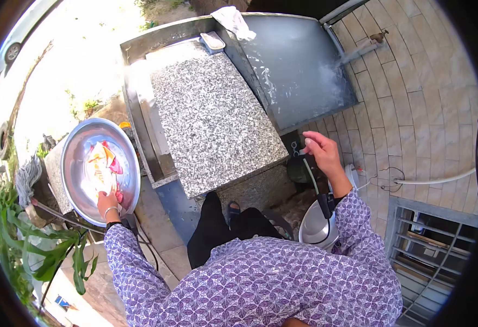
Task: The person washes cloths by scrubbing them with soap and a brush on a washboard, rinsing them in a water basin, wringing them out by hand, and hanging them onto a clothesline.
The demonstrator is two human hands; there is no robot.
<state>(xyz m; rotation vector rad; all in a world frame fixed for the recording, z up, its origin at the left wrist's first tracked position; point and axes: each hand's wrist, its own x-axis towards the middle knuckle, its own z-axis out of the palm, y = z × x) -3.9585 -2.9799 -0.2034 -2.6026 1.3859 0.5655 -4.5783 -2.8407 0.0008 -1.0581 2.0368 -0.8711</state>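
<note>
At the left, my left hand reaches over the rim of a shiny metal basin. Its fingers close on a bunched pink, orange and white cloth lying inside; glare washes out part of it. My right hand hangs in the air between the granite slab and the tiled wall. Its fingers are loosely bent and apart, and I see nothing in them. A thin hose or cable runs just below it, past the wrist.
A speckled granite slab lies ahead. Behind it, water runs from a wall tap into a filled tank. A white cloth drapes over the tank edge. A pale bucket stands by my right side, a grey mop at far left.
</note>
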